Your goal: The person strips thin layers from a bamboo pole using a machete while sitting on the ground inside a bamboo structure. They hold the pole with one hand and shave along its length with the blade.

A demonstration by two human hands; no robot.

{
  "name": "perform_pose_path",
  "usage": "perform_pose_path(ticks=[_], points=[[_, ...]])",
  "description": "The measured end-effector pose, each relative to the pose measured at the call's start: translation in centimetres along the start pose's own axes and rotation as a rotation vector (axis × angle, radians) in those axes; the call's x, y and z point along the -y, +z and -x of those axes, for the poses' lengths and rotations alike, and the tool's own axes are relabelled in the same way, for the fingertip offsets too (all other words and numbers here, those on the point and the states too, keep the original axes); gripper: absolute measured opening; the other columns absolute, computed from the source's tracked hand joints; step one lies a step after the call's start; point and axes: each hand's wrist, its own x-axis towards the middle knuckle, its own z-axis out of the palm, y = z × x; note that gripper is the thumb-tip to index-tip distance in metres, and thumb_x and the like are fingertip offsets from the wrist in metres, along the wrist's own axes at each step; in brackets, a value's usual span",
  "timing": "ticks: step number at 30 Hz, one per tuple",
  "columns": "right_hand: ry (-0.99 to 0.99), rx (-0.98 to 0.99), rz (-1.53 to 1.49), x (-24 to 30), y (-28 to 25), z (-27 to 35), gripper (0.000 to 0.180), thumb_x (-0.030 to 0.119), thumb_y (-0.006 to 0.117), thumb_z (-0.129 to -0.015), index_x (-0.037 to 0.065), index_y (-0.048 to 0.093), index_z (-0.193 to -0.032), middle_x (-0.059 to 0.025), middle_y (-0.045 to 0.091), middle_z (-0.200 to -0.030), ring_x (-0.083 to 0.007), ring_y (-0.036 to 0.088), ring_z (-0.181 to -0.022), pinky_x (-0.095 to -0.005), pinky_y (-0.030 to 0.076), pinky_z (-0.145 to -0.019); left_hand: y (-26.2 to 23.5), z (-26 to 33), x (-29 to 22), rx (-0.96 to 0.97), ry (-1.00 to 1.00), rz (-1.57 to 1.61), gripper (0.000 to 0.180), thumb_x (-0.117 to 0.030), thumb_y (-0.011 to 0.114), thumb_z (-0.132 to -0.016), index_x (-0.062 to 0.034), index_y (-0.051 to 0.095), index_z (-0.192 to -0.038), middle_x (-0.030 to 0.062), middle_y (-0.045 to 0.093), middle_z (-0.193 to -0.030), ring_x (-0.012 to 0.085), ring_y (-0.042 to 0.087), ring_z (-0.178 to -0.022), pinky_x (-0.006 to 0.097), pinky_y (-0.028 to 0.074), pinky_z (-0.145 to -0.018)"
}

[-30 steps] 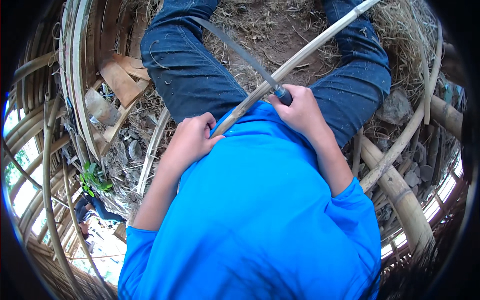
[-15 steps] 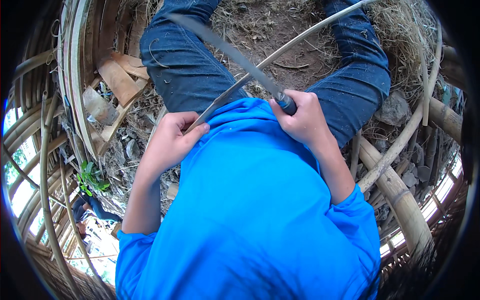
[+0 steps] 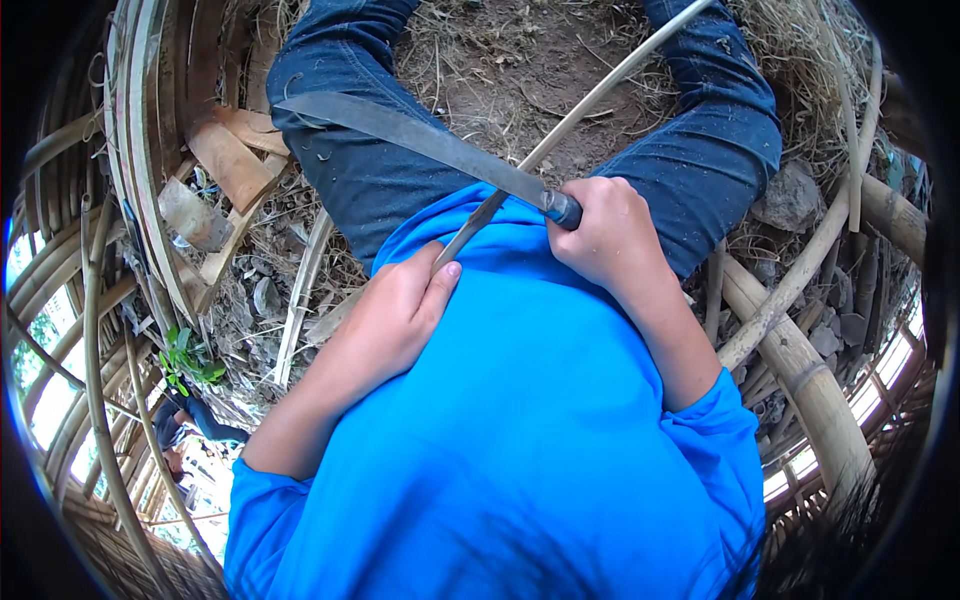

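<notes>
A long machete (image 3: pixel 420 135) lies across in front of my lap, its broad grey blade reaching left over my thigh. My right hand (image 3: pixel 612 232) is wrapped round its dark handle. Under the blade, near the handle, runs a thin bamboo strip (image 3: pixel 592 103), slanting from my waist up to the far right between my knees. My left hand (image 3: pixel 405 298) grips the strip's near end against my blue shirt, thumb on top. Blade and strip cross and seem to touch; the strip looks darker just below the crossing.
Split bamboo lengths (image 3: pixel 150 150) and flat wood pieces (image 3: pixel 232 165) lie on my left, beside a small green plant (image 3: pixel 188 360). Thick bamboo poles (image 3: pixel 800 385), a grey rock (image 3: pixel 788 197) and dry straw (image 3: pixel 790 75) are on my right. Another person (image 3: pixel 195 418) shows at the lower left.
My left hand has moved right and slightly down with the strip's end, and the strip now stands steeper. The machete has swung flatter, its tip lower and farther left.
</notes>
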Motion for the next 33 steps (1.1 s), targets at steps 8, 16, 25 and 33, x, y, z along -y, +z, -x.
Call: perform_pose_path(ticks=[8, 16, 25, 33], points=[[0.281, -0.234, 0.137, -5.5, -3.9, -0.7, 0.017, 0.020, 0.064, -0.075, 0.004, 0.070, -0.078, -0.0216, 0.066, -0.077, -0.0402, 0.065, -0.078, -0.0458, 0.053, -0.075, 1.2, 1.5, -0.7, 0.010, -0.051, 0.008, 0.026, -0.023, 0.045, -0.099, 0.0026, 0.048, -0.095, 0.0282, 0.055, -0.070, 0.0457, 0.057, -0.069, 0.050, 0.041, -0.061], [0.263, -0.269, 0.204, -6.0, -4.3, -2.6, 0.017, 0.019, 0.062, -0.072, 0.005, 0.071, -0.076, -0.0232, 0.066, -0.077, -0.0416, 0.065, -0.079, -0.0468, 0.052, -0.076, 1.8, 2.0, -0.8, 0.006, -0.059, 0.008, 0.026, -0.023, 0.044, -0.099, 0.0017, 0.047, -0.092, 0.0262, 0.053, -0.069, 0.0438, 0.055, -0.065, 0.049, 0.039, -0.059], [0.331, -0.327, 0.399, -7.7, -8.6, -5.8, 0.028, 0.026, 0.064, -0.073, 0.004, 0.071, -0.089, -0.0237, 0.068, -0.090, -0.0394, 0.066, -0.090, -0.0453, 0.052, -0.084, 1.7, 2.2, -1.0, -0.012, -0.050, -0.002, 0.026, -0.023, 0.045, -0.100, 0.0019, 0.046, -0.091, 0.0247, 0.049, -0.064, 0.0412, 0.054, -0.061, 0.046, 0.037, -0.055], [0.474, -0.424, 0.684, -13.1, -16.6, -9.2, 0.037, 0.030, 0.062, -0.075, 0.001, 0.068, -0.099, -0.0237, 0.066, -0.104, -0.0387, 0.064, -0.101, -0.0468, 0.050, -0.088, 1.5, 3.9, -0.2, 0.011, -0.055, 0.036, 0.025, -0.022, 0.046, -0.099, 0.0008, 0.045, -0.088, 0.0223, 0.047, -0.064, 0.0380, 0.051, -0.058, 0.044, 0.037, -0.055]])
